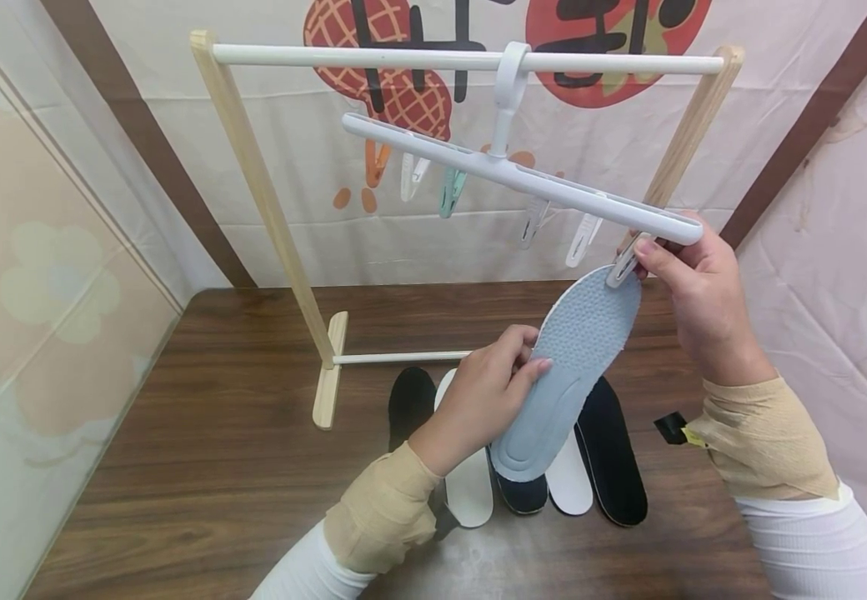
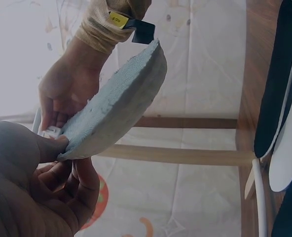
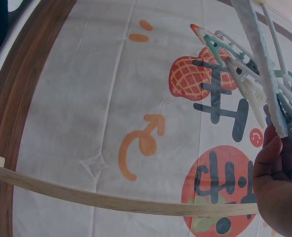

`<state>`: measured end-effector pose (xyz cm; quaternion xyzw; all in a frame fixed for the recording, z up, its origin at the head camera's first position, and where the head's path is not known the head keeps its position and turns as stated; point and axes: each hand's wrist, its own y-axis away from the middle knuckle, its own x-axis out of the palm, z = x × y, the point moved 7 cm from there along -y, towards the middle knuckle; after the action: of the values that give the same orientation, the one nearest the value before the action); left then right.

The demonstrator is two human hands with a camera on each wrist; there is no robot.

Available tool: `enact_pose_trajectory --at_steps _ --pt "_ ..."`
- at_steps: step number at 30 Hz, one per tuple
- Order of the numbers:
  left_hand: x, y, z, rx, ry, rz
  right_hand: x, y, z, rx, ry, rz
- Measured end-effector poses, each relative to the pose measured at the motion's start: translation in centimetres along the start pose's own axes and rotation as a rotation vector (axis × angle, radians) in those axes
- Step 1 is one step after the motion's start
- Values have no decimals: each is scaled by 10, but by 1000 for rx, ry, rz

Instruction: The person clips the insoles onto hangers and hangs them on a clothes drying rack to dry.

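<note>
My left hand (image 1: 482, 396) pinches the long edge of a light blue insole (image 1: 587, 354), thumb on its dimpled face. At the insole's upper tip, my right hand (image 1: 714, 296) pinches a pale clothespin (image 1: 628, 265) between thumb and fingers. This clip overlaps the tip and hangs at the right end of a white hanger (image 1: 576, 196), which tilts down to the right. In the left wrist view the insole (image 2: 121, 103) is seen edge-on between both hands. The right wrist view shows its thin edge (image 3: 264, 59) near my right fingers; whether the clip bites cannot be told.
A wooden rack (image 1: 268, 183) with a white top bar (image 1: 366, 56) carries the hanger. Other clips hang along it, among them an orange one (image 1: 377, 162) and a green one (image 1: 451, 192). Black insoles (image 1: 617, 467) and white insoles (image 1: 473, 496) lie on the wooden table (image 1: 178, 458).
</note>
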<state>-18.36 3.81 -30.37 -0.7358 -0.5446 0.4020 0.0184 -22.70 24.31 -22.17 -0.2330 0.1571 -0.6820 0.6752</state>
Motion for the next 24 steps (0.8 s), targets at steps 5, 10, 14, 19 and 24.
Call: enact_pose_trajectory --at_steps 5,10,14,19,24 --pt "1 0 0 -5 7 11 0 0 0 5 -3 -2" --pt "2 0 2 -15 7 17 0 0 0 17 17 2" --pt "3 0 2 -20 9 18 0 0 0 25 27 16" --pt "4 0 2 -19 16 24 1 0 -2 29 19 37" --pt "6 0 4 -26 18 31 0 0 -4 46 25 39"
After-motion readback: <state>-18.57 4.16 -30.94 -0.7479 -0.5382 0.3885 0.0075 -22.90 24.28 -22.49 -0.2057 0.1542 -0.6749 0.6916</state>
